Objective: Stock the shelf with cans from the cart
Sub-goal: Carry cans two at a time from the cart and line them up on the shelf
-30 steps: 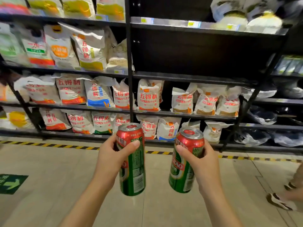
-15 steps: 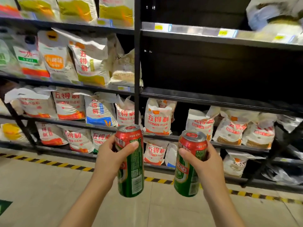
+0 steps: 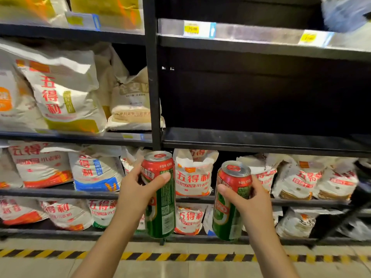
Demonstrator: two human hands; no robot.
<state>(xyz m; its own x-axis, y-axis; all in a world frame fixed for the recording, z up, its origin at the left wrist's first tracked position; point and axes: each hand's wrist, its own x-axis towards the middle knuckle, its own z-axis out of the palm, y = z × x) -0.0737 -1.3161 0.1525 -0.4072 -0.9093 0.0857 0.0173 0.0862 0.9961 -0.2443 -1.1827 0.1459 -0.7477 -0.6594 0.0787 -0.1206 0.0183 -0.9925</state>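
The left hand [image 3: 138, 189] is covering the near side of the left can [image 3: 160, 195], so part of its label is staying out of sight, and the right hand [image 3: 249, 203] is hiding the right flank of the right can [image 3: 230, 201], whose lettering is showing only in part. Both forearms are running off the bottom edge. Above the right grip, the price tags [image 3: 191, 29] are blurring beyond reading. Far right of that grip, a dark object [image 3: 359, 189] is smearing past recognition.
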